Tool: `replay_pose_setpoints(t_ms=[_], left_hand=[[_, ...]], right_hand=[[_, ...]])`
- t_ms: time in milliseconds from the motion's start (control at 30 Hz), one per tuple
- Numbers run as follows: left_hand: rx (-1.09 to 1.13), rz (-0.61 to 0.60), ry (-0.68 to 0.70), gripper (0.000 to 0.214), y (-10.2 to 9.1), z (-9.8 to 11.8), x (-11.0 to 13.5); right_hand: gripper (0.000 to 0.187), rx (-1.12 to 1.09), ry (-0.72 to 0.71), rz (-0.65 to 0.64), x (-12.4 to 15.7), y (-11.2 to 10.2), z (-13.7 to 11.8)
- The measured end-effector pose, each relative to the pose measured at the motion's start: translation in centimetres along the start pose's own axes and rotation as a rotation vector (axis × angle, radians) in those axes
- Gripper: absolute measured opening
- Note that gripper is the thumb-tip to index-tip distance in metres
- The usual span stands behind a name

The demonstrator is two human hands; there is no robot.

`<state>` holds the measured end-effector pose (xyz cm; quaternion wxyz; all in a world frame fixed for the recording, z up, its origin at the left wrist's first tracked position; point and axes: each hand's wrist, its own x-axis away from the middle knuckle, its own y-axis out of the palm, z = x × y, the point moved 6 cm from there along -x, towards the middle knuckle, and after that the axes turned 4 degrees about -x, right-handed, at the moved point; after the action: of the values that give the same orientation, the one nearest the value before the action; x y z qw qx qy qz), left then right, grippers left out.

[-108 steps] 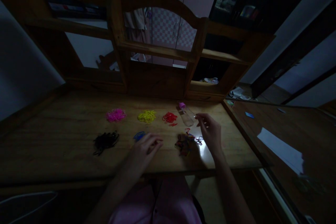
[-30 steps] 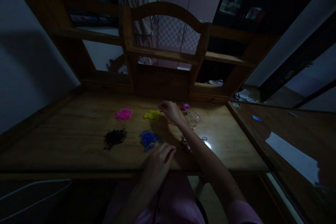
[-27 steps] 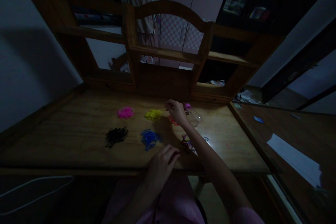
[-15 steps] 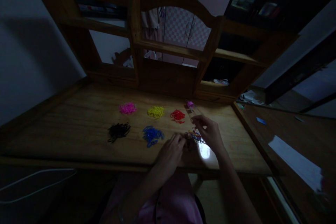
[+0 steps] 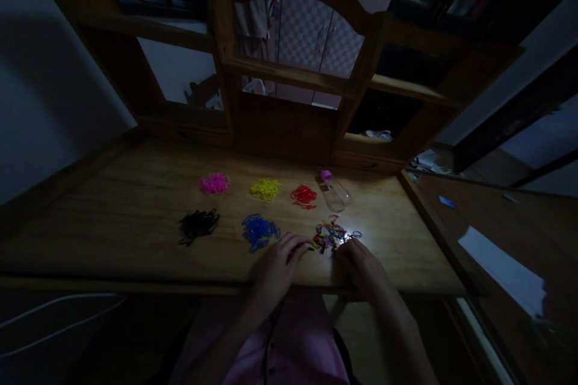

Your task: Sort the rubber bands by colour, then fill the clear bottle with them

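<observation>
From the head camera we look down on a wooden desk (image 5: 135, 210) where a mixed heap of elastic bands (image 5: 333, 231) lies in front of us, loose and many-coloured; we take it as our landmark. Our left hand (image 5: 285, 257) is just left of the heap, thumb and fingers bent close together, with a small dark band (image 5: 310, 249) by the fingertips; we cannot tell whether it pinches anything. Our right hand (image 5: 361, 260) rests at the heap's near right edge, fingers curled down into shadow, and we cannot tell whether they grip a band.

Left of the heap we see a blue pile (image 5: 259, 231) and, farther left, a black pile (image 5: 198, 225). Beyond the heap and to its left are a red pile (image 5: 303, 196), a yellow pile (image 5: 265, 190) and, farthest left, a pink pile (image 5: 215, 183). Directly beyond the heap, a clear bottle (image 5: 338, 195) with a pink cap (image 5: 326, 175) lies on its side. Well right of the heap, we see white paper (image 5: 503, 271) on a brown surface (image 5: 433, 216).
</observation>
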<state>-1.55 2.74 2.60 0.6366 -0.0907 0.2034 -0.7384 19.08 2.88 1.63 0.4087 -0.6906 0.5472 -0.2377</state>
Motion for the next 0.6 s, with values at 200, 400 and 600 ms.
replay_pose_setpoints(t_ms=[200,400,600], left_hand=[[-0.004,0.047,0.015,0.018,-0.6,0.3,0.4],[-0.079,0.249,-0.042,0.015,-4.7,-0.5,2.3],[-0.204,0.455,-0.125,0.024,-9.9,-2.5,3.6]], right_hand=[[0.010,0.009,0.029,0.091,-0.1,-0.3,-1.6],[0.009,-0.284,0.003,0.188,-3.5,2.1,-7.5],[0.009,-0.392,-0.080,0.162,-6.7,7.1,-12.9]])
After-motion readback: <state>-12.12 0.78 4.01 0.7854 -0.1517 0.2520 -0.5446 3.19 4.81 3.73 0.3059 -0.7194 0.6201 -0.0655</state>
